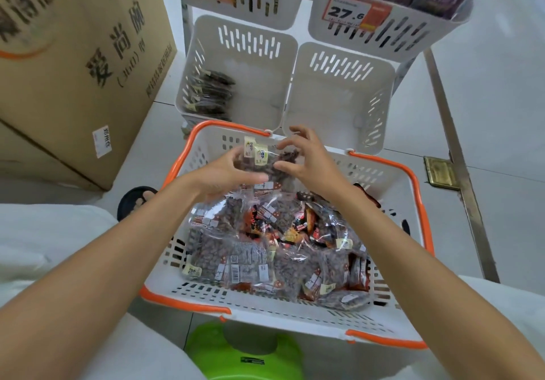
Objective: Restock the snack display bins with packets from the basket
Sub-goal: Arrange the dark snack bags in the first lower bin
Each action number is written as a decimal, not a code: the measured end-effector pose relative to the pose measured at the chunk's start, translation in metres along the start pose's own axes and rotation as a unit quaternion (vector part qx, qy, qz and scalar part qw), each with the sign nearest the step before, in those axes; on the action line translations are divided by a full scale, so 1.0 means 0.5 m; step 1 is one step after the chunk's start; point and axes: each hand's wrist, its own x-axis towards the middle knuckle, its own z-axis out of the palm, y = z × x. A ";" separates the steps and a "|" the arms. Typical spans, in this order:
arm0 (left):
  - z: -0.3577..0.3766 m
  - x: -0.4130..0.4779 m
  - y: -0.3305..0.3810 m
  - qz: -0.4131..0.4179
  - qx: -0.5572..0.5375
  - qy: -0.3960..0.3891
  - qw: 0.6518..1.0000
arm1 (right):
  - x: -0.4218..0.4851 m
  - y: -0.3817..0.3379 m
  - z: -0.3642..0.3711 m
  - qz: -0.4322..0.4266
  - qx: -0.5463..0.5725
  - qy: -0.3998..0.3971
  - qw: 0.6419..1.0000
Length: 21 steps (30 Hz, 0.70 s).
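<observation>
white basket point(392, 179), orange rim point(421, 211)

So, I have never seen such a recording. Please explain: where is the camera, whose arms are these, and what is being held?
No machine here: the camera sits on a person's head and looks down, so both bare arms are that person's own. The left hand and right hand together grip a clear snack packet above a white basket with an orange rim, full of similar packets. Behind it, the lower left bin holds a few dark packets.
</observation>
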 end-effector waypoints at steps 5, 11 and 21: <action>-0.024 0.025 0.012 0.069 0.037 0.096 0.992 | 0.060 -0.034 0.003 0.006 0.024 0.011 1.000; -0.130 0.048 0.102 0.122 0.090 0.060 0.987 | 0.177 -0.076 -0.056 0.084 0.137 -0.149 0.976; -0.289 0.223 0.203 0.150 0.349 0.269 0.885 | 0.389 -0.075 -0.040 -0.010 0.011 0.122 0.992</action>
